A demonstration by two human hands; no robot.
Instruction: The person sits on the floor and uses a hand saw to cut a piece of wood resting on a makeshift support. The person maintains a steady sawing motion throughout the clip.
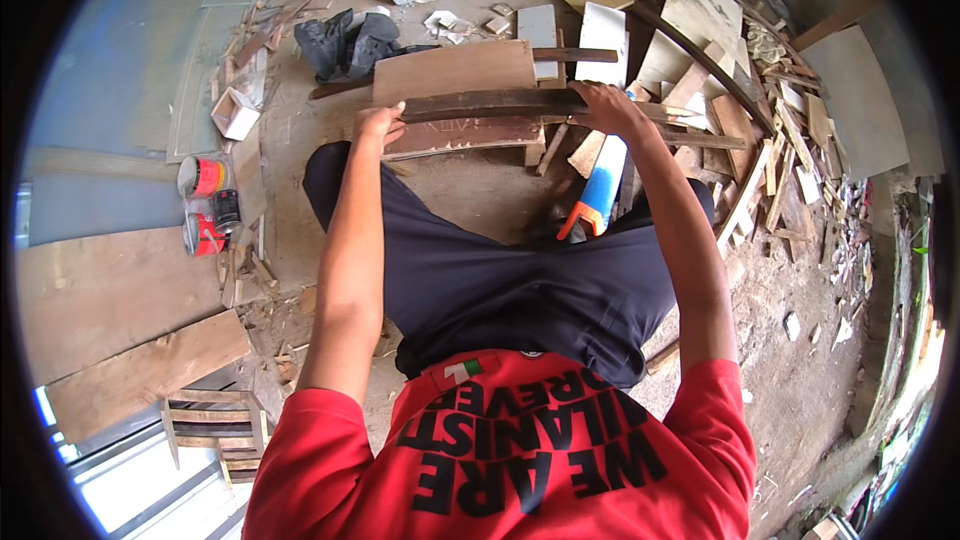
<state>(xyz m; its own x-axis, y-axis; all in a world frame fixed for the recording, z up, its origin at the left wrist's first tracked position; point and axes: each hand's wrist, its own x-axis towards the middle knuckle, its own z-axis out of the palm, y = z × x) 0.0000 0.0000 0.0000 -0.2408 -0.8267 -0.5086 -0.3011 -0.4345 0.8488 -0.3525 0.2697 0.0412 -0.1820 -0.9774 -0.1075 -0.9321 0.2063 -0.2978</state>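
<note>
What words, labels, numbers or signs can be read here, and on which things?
Red shirt: large, legible black block lettering, not copied here.
Green-white patch: no readable text.
Reddish board: pale marks, too unclear to read.
Red-yellow can, black can, red can: labels too small.
</note>
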